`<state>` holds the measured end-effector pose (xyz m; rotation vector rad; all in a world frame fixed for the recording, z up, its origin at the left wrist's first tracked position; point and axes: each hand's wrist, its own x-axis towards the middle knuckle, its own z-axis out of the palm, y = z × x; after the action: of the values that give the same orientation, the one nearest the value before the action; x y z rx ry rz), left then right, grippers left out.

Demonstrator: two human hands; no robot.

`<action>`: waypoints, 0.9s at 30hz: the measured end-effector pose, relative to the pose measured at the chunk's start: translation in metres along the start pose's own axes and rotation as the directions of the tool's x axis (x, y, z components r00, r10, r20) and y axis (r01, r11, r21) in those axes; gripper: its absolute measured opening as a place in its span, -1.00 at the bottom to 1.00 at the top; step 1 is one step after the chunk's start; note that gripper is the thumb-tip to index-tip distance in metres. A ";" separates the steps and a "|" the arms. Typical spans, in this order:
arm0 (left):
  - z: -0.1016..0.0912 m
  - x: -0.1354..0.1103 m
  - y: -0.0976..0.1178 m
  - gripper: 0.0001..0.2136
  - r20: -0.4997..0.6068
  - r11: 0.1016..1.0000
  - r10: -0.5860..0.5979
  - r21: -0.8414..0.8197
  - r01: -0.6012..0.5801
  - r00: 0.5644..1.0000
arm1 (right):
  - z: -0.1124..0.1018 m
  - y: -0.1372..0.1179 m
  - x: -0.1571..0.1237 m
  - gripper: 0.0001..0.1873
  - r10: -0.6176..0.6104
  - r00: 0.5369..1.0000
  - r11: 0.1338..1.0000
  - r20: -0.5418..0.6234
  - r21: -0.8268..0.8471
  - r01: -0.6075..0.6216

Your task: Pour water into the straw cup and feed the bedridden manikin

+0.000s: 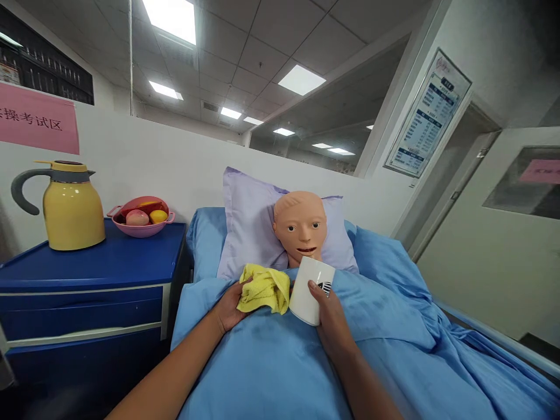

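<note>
A training manikin's head [301, 227] rests on a lilac pillow [249, 224] in a bed under a blue blanket [280, 361]. My right hand [331, 318] is wrapped round a white cup [308, 291], tilted with its rim close to the manikin's mouth. My left hand [230, 306] grips a crumpled yellow cloth [265, 290] lying on the blanket just below the manikin's chin, beside the cup.
A blue bedside cabinet [91, 274] stands to the left, carrying a yellow thermos jug [70, 204] and a pink bowl of fruit [140, 217]. A white partition wall runs behind the bed. A bed rail [503, 341] lines the right side, with a doorway beyond.
</note>
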<state>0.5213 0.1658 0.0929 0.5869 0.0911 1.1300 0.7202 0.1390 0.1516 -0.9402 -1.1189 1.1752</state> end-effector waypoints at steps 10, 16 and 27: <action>-0.001 0.000 0.001 -0.71 -0.039 1.000 0.013 0.018 -0.012 0.999 | -0.005 0.008 0.005 -0.41 -0.013 1.000 0.995 0.006 -0.100 0.014; 0.001 -0.001 0.001 -0.69 -0.025 1.000 0.000 0.012 0.001 1.000 | -0.005 0.009 0.005 -0.41 -0.004 1.000 0.992 0.007 -0.128 0.005; -0.003 0.000 -0.001 -0.68 -0.015 0.999 0.010 0.035 -0.009 1.000 | -0.002 0.002 0.002 -0.38 0.021 1.000 0.982 0.023 -0.191 -0.016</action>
<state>0.5206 0.1668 0.0899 0.6109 0.1217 1.1438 0.7218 0.1414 0.1501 -1.0866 -1.2616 1.1108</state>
